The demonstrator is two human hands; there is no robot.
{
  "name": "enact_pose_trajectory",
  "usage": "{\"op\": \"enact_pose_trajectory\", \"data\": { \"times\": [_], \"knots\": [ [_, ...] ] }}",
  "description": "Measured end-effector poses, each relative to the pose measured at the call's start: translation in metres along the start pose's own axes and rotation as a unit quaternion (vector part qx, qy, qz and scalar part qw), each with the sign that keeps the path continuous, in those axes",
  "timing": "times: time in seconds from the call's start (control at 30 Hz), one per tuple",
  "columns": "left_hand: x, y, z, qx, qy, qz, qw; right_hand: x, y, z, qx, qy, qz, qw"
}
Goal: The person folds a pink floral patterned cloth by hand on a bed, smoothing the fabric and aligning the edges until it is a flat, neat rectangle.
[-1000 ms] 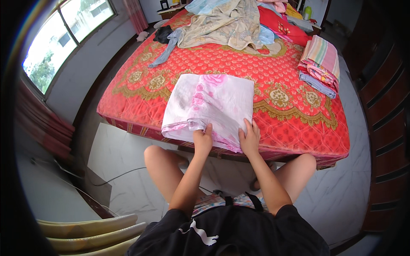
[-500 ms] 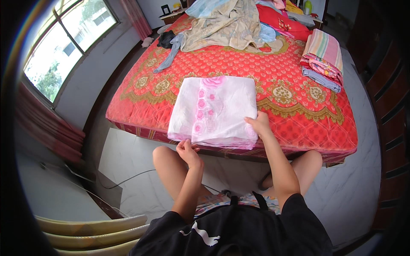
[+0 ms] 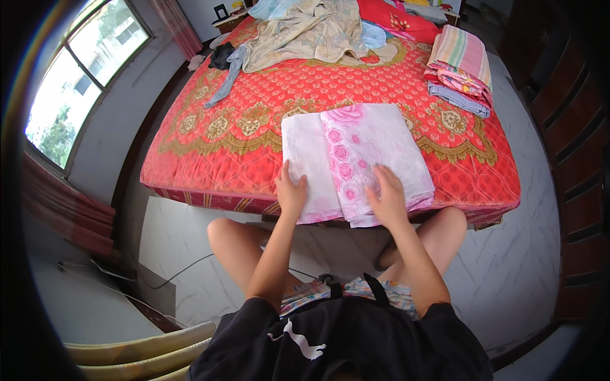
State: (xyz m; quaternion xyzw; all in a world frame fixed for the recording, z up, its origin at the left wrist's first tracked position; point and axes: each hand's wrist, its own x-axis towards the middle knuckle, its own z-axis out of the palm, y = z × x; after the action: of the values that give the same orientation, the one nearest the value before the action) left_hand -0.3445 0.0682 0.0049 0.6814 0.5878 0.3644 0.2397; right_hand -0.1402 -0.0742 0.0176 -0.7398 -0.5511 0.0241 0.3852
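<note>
A folded white sheet point(image 3: 375, 140) with pink roses lies at the near edge of the bed, its front edge hanging slightly over the side. Its right part overlaps the plain left part, along a band of roses. At the left edge of the cloth rests my left hand point(image 3: 292, 192), open with the fingers pointing away from me. My right hand point(image 3: 387, 195) is open too, fingers spread on or just over the right part of the sheet. Neither hand grips the cloth.
A red patterned bedspread point(image 3: 248, 120) covers the bed. Folded textiles point(image 3: 460, 70) are stacked at the right, and a crumpled beige blanket point(image 3: 305, 38) lies at the far end. A cable point(image 3: 184, 273) crosses the tiled floor on the left. Yellowish cushioned slats point(image 3: 140, 349) stand at lower left.
My left hand has moved from the sheet's near edge to its left side and opened. My right hand has left the right edge for the top. The sheet has shifted and its overlap looks different.
</note>
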Motion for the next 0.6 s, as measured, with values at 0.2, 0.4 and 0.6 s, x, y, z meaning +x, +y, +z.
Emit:
{"op": "enact_pose_trajectory", "data": {
  "times": [0.2, 0.4, 0.6],
  "knots": [
    [0.022, 0.04, -0.022, -0.022, -0.048, 0.177, 0.983, -0.003, -0.054, 0.048, -0.21, -0.002, 0.008, 0.978],
    [0.056, -0.052, -0.016, -0.007, -0.075, 0.158, 0.985, 0.046, -0.028, 0.028, 0.509, 0.155, 0.281, 0.799],
    [0.048, -0.06, -0.018, -0.082, -0.131, 0.063, 0.986, 0.057, -0.052, -0.032, 0.388, 0.168, 0.182, 0.888]
  ]
}}
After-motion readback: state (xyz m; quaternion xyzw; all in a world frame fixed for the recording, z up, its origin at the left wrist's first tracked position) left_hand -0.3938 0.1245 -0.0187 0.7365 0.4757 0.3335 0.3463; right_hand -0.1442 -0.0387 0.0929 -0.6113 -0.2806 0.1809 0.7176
